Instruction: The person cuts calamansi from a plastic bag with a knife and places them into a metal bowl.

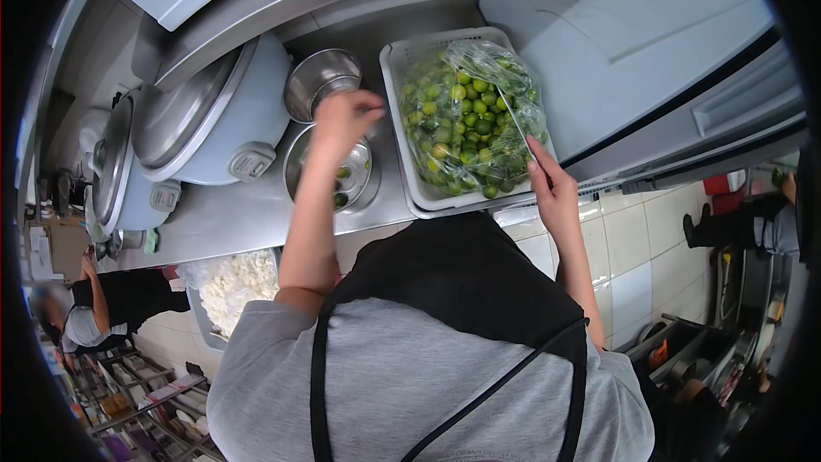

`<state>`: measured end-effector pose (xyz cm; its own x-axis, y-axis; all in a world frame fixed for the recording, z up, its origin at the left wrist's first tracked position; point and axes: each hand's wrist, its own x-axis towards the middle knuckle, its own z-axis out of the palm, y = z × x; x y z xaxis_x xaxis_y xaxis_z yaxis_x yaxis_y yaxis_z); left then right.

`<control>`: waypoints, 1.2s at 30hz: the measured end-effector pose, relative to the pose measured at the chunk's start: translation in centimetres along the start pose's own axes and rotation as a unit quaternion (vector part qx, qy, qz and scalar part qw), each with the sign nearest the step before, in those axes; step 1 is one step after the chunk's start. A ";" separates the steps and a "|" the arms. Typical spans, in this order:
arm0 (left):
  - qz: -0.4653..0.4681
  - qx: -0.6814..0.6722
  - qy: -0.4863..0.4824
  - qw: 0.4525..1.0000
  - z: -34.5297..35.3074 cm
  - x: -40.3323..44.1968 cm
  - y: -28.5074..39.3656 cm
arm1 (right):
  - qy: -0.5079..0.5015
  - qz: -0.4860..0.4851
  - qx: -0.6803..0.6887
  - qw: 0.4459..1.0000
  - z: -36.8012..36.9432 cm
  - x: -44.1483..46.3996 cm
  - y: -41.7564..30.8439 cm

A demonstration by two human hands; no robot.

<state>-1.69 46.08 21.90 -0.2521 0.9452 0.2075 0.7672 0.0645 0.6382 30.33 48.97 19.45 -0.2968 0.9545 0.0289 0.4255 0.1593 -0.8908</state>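
Note:
Over the steel counter, my left hand (346,120) is above two metal bowls, its fingers curled together and blurred; whether they hold anything is too smeared to tell. The rear bowl (299,90) stands behind the front bowl (295,167), which has a few green pieces inside. My right hand (552,180) grips a knife (516,118), its blade pointing up and left over the limes. Many green limes (483,127) lie in a clear plastic bag (487,58) inside a white basket (393,94).
Two large lidded pots (248,111) stand at the left. A tub of white pieces (235,295) sits below the counter (214,222). One person (111,304) is at the far left, another (753,227) at the far right. A white appliance (633,60) borders the basket's right.

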 end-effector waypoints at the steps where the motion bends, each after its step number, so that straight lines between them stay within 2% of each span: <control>1: 0.089 0.015 0.012 0.996 2.1 0.9 1.0 | 0.002 -0.007 -0.002 1.000 0.1 0.2 -0.2; 2: 0.148 0.003 0.029 0.989 3.8 1.3 2.9 | 0.003 -0.015 -0.004 1.000 0.1 0.4 -0.5; 5: 0.203 0.088 0.087 0.971 9.8 2.6 5.7 | -0.002 -0.038 -0.001 0.999 0.7 0.8 -1.4; 7: 0.132 0.217 0.103 0.962 11.6 3.7 6.0 | -0.004 -0.059 0.008 0.998 0.9 0.9 -1.6; 11: 0.112 0.270 0.091 0.952 11.6 4.4 4.0 | -0.006 -0.034 0.018 0.999 1.0 0.6 -1.6; 13: 0.187 0.029 0.063 0.980 9.3 4.0 3.3 | 0.006 -0.045 0.029 0.999 1.0 0.4 -1.2; 14: 0.083 -0.113 -0.017 0.990 8.1 3.5 3.8 | 0.011 -0.044 0.030 0.999 0.9 0.2 -1.2; 15: 0.087 -0.113 -0.020 0.990 7.5 2.9 3.7 | 0.015 -0.044 0.042 0.998 1.0 0.0 -1.2; 16: 0.005 -0.340 -0.072 0.938 7.0 2.3 3.5 | 0.017 -0.043 0.048 0.998 1.1 -0.2 -1.3; 17: -0.080 -0.545 -0.119 0.826 6.6 1.8 3.3 | 0.019 -0.043 0.054 0.997 1.3 -0.4 -1.3; 18: -0.086 -0.601 -0.136 0.783 6.3 1.3 3.2 | 0.014 -0.054 0.076 0.996 1.5 -0.5 -1.3; 19: -0.086 -0.601 -0.136 0.783 6.1 1.0 3.5 | 0.011 -0.059 0.087 0.994 1.8 -0.6 -1.5; 21: -0.095 -0.665 -0.098 0.735 5.8 0.4 4.1 | -0.012 -0.058 0.109 0.992 2.5 -0.9 -2.2; 24: -0.093 -0.681 -0.097 0.720 5.9 0.2 3.8 | -0.051 -0.062 0.120 0.990 3.3 -0.9 -2.9; 28: -0.098 -0.678 -0.083 0.724 6.1 -0.1 3.7 | -0.079 -0.084 0.105 0.988 4.0 -0.9 -2.9; 30: -0.084 -0.660 -0.057 0.744 6.3 -0.1 3.8 | -0.084 -0.095 0.092 0.988 4.1 -0.9 -2.9; 32: -0.079 -0.658 -0.053 0.747 6.2 -0.1 4.1 | -0.042 -0.154 0.060 0.985 4.2 -0.9 -2.8; 36: -0.078 -0.662 -0.028 0.745 6.8 -0.1 4.3 | -0.045 -0.139 0.035 0.989 4.2 -0.8 -2.7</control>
<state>5.60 48.48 19.58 -0.2232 0.9737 0.0463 -0.5333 -0.1618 0.8303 25.84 46.69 19.89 -0.4698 0.8496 0.2398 0.2582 0.3919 -0.8830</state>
